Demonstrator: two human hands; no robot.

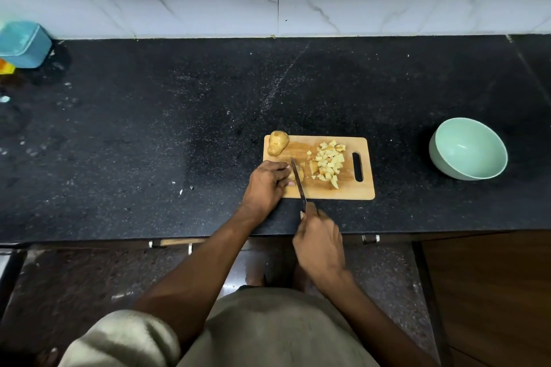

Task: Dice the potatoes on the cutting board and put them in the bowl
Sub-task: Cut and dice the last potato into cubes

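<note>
While left hand (266, 185) pins a potato piece (299, 173) on the cutting board (346, 192), right hand (319, 243) grips the knife (298, 180), blade on it. Dice pile (328, 164) and whole potato (278, 143) on board; bowl (468, 149) well right.

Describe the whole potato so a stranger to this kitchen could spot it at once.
Find the wooden cutting board on the black countertop. The whole potato sits at the board's far left corner, overhanging the edge. Unlike the diced pieces heaped toward the handle slot, and the piece under the left hand, it is uncut and still in its skin.
</note>
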